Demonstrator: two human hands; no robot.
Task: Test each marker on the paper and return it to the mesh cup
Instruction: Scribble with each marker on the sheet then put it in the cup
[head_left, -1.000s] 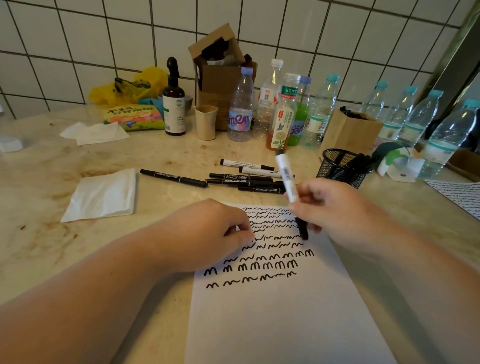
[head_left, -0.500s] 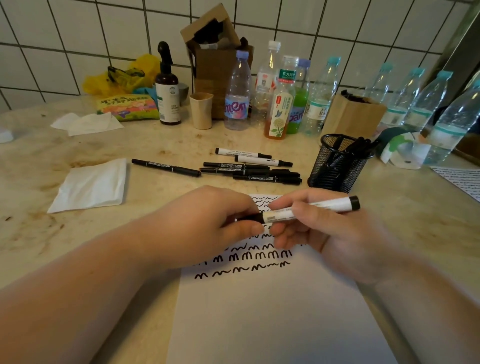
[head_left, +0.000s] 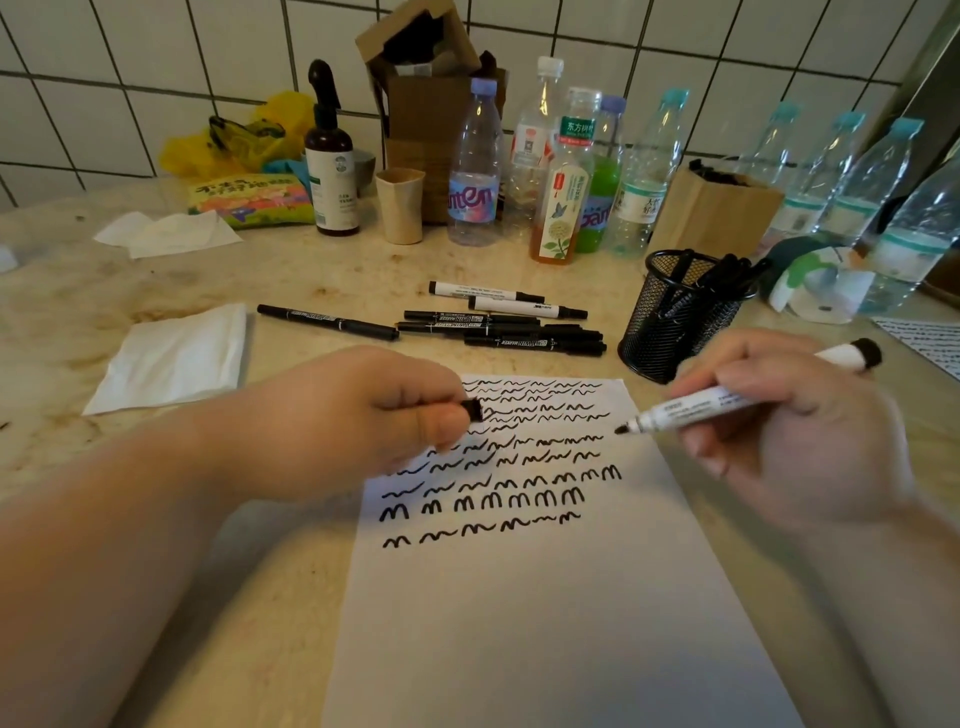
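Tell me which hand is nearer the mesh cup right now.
Right. The right hand, holding the uncapped marker, sits just in front of the mesh cup. The left hand, pinching the cap, is farther off to its left.

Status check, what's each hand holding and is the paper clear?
Left hand pinching the cap. Right hand holding the uncapped marker, tip above the paper. Lower paper free; mesh cup unobstructed.

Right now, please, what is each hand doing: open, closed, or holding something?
Left hand: closed, pinching the black cap.
Right hand: closed, holding the uncapped white marker above the paper.
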